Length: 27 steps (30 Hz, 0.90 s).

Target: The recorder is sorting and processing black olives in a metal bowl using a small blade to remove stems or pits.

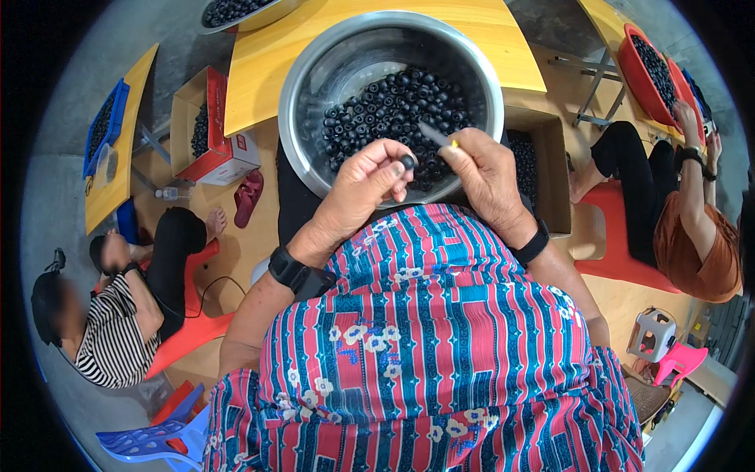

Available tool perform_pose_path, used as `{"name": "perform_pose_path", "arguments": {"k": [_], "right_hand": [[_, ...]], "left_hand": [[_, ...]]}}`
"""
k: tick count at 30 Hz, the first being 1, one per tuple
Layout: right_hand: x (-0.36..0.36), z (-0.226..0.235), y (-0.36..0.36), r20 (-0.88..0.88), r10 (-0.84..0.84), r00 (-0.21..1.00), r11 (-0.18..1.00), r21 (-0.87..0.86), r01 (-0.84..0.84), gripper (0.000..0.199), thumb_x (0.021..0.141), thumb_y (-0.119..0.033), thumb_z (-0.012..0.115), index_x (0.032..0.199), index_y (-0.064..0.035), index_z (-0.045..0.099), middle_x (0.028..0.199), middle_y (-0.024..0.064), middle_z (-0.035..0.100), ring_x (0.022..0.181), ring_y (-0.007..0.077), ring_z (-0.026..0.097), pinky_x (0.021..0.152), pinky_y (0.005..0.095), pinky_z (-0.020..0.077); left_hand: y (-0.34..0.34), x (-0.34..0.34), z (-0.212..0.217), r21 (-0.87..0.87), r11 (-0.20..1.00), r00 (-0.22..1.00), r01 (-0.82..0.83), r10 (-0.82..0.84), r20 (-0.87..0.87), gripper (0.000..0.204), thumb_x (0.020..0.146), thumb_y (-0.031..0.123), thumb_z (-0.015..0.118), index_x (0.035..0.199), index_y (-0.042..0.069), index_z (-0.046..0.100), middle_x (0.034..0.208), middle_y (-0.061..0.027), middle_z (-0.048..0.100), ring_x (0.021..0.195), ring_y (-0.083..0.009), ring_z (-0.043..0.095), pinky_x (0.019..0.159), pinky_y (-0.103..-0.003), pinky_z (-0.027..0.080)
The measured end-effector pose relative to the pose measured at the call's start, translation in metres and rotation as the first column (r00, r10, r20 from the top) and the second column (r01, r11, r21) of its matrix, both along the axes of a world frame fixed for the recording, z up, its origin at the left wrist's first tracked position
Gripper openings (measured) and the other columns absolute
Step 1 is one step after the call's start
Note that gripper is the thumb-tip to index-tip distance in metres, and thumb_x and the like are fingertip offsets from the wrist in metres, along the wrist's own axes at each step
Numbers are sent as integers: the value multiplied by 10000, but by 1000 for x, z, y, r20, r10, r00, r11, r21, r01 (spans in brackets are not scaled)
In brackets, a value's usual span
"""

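Dark berry (407, 162) pinched in left hand (366, 185) fingertips

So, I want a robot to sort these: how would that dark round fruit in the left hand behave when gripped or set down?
The fruit looks small, round and smooth, so it would probably roll if set down. The left hand pinches it with just its fingers, so it seems light. Its glossy skin may be slippery.

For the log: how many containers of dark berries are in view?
6: steel bowl before the hands, second bowl top left, blue crate far left, left cardboard box, right cardboard box, red basin top right. More may be hidden.
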State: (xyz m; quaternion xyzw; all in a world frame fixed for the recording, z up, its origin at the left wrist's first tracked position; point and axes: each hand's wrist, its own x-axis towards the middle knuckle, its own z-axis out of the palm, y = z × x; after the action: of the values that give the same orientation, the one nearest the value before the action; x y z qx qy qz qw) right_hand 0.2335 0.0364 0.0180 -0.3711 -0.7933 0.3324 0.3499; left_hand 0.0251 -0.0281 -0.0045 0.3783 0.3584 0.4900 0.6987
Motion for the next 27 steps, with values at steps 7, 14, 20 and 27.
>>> {"name": "perform_pose_path", "arguments": {"k": [7,14,20,27], "right_hand": [[6,0,5,-157,-124,980,982,-164,98,210,945,-156,588,871,34,638,795,95,622,736,162,602,686,299,476],[4,-1,3,-147,-122,982,980,-172,96,227,936,-182,609,885,39,622,780,120,601,730,191,582,699,314,471],[5,-6,5,-153,-94,984,985,-155,70,249,938,-198,603,866,41,601,759,143,571,702,230,560,684,334,461],[6,-9,6,-141,-91,986,988,-136,72,280,939,-232,600,863,37,597,762,159,570,700,267,561,681,351,460]], "left_hand": [[11,-15,-1,-47,994,980,98,-88,177,183,1030,172,469,1139,35,523,958,1,529,756,-68,476,641,-209,410],[24,-2,-6,428,836,378,343,294,-878,246,793,91,688,1033,45,659,906,-121,576,799,-282,587,736,-375,492],[32,5,-5,352,839,210,414,289,-934,245,796,146,712,1025,63,682,965,-129,611,941,-330,629,828,-417,512],[36,0,-14,364,865,272,346,279,-921,157,821,149,685,953,71,716,911,-125,625,891,-318,636,795,-403,515]]}}
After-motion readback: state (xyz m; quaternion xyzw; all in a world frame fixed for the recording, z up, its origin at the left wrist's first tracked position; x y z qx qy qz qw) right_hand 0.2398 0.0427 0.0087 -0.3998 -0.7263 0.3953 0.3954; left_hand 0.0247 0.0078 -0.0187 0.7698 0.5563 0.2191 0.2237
